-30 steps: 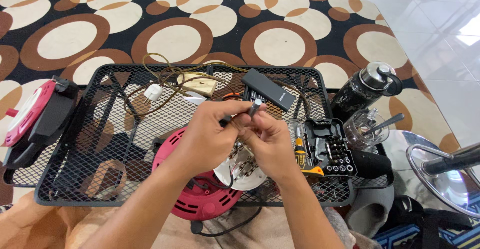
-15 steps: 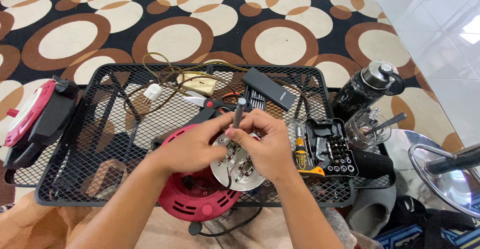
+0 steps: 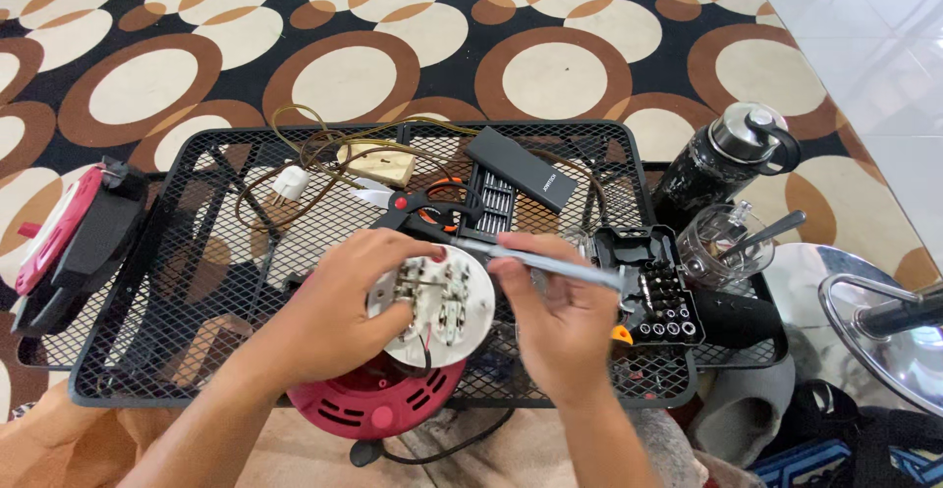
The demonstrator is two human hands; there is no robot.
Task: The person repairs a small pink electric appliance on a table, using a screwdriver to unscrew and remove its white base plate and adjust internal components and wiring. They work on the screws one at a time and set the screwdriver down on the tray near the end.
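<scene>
My left hand (image 3: 329, 313) grips a round white socket plate (image 3: 444, 307) with metal contacts facing up, held over a red cable reel (image 3: 371, 402). My right hand (image 3: 560, 313) holds a slim silver screwdriver (image 3: 550, 264) lying almost flat, its tip pointing left at the plate's upper edge. Both hands hover above a black wire-mesh table (image 3: 196, 282).
On the mesh lie a black bit case (image 3: 660, 292), a dark flat box (image 3: 521, 168), black-and-orange pliers (image 3: 427, 209), and a tan socket block with a brown cord and white plug (image 3: 378, 162). A dark bottle (image 3: 722, 159) and a glass (image 3: 722, 243) stand right. A red-black reel half (image 3: 69, 243) sits left.
The white plate has been tilted up into full view in my left hand. The screwdriver swung from upright to nearly horizontal, with my right hand moving right and lower.
</scene>
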